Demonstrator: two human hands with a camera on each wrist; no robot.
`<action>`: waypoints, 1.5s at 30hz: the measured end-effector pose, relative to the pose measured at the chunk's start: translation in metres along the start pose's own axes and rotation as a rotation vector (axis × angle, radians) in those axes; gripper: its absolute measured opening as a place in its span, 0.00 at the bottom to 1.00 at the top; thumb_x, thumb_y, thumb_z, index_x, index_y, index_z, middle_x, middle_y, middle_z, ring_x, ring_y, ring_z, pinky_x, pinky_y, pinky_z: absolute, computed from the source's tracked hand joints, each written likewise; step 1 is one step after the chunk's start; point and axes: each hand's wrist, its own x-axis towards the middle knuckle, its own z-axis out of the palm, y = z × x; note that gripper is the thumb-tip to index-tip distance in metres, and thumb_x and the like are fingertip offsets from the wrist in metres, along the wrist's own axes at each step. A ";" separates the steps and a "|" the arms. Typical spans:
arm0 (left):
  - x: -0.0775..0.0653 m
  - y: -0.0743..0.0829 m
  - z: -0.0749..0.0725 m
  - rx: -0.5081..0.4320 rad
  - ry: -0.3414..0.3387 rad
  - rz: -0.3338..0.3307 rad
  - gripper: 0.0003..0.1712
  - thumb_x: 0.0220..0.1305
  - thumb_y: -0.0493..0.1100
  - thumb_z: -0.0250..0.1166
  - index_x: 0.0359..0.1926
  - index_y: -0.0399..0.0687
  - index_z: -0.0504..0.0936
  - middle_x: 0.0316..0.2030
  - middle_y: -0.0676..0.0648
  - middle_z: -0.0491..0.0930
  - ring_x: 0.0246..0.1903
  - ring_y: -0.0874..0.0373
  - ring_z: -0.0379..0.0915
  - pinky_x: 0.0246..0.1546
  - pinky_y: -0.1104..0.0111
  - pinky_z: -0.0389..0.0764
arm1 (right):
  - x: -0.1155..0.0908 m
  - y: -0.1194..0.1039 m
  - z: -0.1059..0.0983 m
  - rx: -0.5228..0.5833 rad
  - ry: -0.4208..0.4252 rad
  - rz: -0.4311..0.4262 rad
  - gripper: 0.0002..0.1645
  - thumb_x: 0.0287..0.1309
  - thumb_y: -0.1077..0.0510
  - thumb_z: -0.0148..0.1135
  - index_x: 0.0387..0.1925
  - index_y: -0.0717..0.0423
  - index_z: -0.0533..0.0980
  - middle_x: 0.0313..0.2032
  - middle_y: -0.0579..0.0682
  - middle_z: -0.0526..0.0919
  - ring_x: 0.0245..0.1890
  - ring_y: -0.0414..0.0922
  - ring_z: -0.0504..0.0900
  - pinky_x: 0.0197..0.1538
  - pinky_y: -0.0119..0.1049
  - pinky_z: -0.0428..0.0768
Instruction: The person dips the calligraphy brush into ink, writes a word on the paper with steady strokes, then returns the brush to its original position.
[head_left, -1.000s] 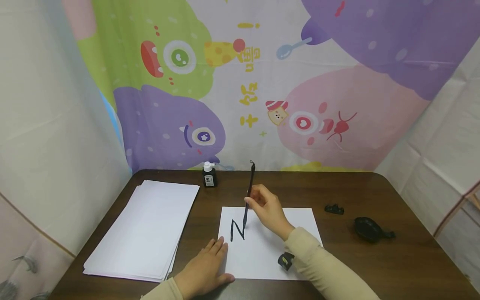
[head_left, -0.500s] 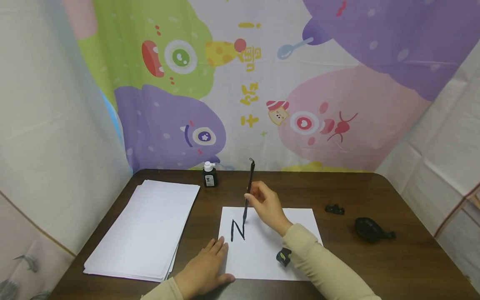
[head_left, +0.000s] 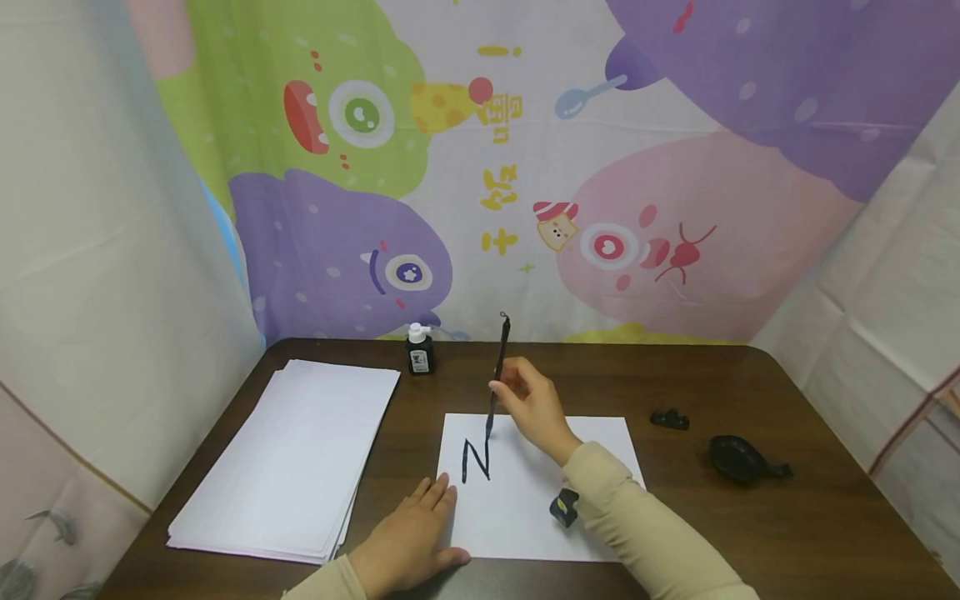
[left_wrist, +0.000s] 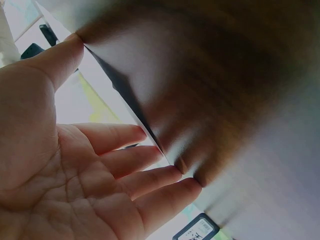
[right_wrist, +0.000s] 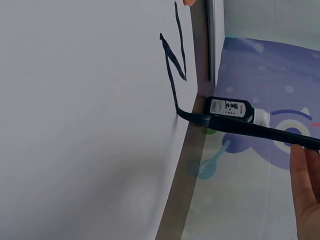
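1. Pinching the brush narrowly with the right hand, clearly the nearer one.
2. Pointing down from this grip, with bristles touching the paper, atop the N-shaped mark's right stroke.
3. Standing nearly upright in its long axis, leaning slightly right at top.
4. Resting the left hand, straight-fingered, on the paper's left edge.

Desk: was brown, far corners rounded.
Paper stack: lay at left, white, sheets slightly out of line.
Bottle: stood upright near the far edge; black body, white cap, pale label.
Small black piece: lay at right, outline bumpy.
Gourd-shaped black piece: lay near it, narrow end rightward.
Backdrop: hung behind, printed with cartoon monsters.
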 end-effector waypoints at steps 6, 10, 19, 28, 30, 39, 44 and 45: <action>-0.001 0.001 -0.001 0.003 0.005 0.001 0.51 0.54 0.66 0.68 0.67 0.33 0.68 0.69 0.33 0.64 0.68 0.34 0.61 0.62 0.43 0.70 | 0.001 -0.002 -0.001 0.042 -0.004 0.005 0.10 0.59 0.71 0.63 0.41 0.71 0.73 0.31 0.64 0.79 0.30 0.52 0.81 0.34 0.40 0.87; -0.001 0.000 0.000 -0.001 0.017 0.007 0.51 0.54 0.65 0.69 0.66 0.32 0.68 0.69 0.32 0.64 0.68 0.34 0.61 0.62 0.42 0.70 | 0.004 -0.006 -0.004 0.075 0.000 -0.015 0.10 0.59 0.72 0.62 0.41 0.73 0.72 0.31 0.66 0.78 0.31 0.57 0.82 0.35 0.49 0.87; -0.001 -0.001 0.001 -0.008 0.004 -0.008 0.51 0.54 0.66 0.68 0.67 0.32 0.68 0.70 0.33 0.63 0.69 0.34 0.60 0.62 0.42 0.70 | 0.009 -0.016 -0.015 0.046 0.018 -0.035 0.10 0.58 0.71 0.63 0.40 0.73 0.72 0.31 0.66 0.79 0.31 0.58 0.83 0.35 0.37 0.87; -0.001 -0.001 0.000 -0.014 0.005 -0.005 0.52 0.54 0.66 0.68 0.67 0.32 0.68 0.70 0.32 0.63 0.68 0.33 0.60 0.62 0.41 0.70 | 0.006 0.001 -0.019 0.017 0.020 -0.027 0.10 0.58 0.68 0.65 0.41 0.67 0.74 0.31 0.61 0.81 0.31 0.44 0.81 0.35 0.34 0.85; 0.000 -0.001 0.000 -0.016 0.001 -0.008 0.52 0.54 0.66 0.68 0.67 0.32 0.68 0.70 0.33 0.63 0.68 0.33 0.60 0.61 0.41 0.70 | 0.004 0.010 -0.019 0.013 0.017 -0.034 0.10 0.58 0.66 0.66 0.41 0.64 0.75 0.31 0.58 0.82 0.31 0.40 0.81 0.35 0.31 0.84; -0.001 -0.001 -0.001 -0.010 0.014 -0.002 0.52 0.54 0.65 0.69 0.67 0.32 0.68 0.69 0.32 0.63 0.68 0.33 0.60 0.61 0.41 0.71 | -0.006 0.016 -0.019 0.010 -0.008 -0.037 0.09 0.58 0.66 0.66 0.39 0.59 0.75 0.30 0.54 0.82 0.32 0.34 0.81 0.37 0.29 0.84; 0.000 -0.001 0.000 -0.005 0.013 0.000 0.51 0.54 0.66 0.68 0.66 0.32 0.68 0.69 0.32 0.64 0.68 0.33 0.61 0.61 0.41 0.71 | -0.010 0.019 -0.017 -0.006 -0.020 -0.032 0.09 0.59 0.64 0.67 0.40 0.59 0.75 0.31 0.53 0.82 0.31 0.35 0.80 0.35 0.30 0.84; 0.001 -0.001 0.000 -0.005 0.012 0.000 0.51 0.54 0.66 0.68 0.66 0.32 0.68 0.69 0.32 0.64 0.68 0.33 0.61 0.60 0.40 0.71 | -0.010 0.019 -0.017 -0.007 -0.021 -0.032 0.09 0.59 0.64 0.67 0.40 0.60 0.75 0.31 0.53 0.82 0.31 0.35 0.81 0.35 0.30 0.84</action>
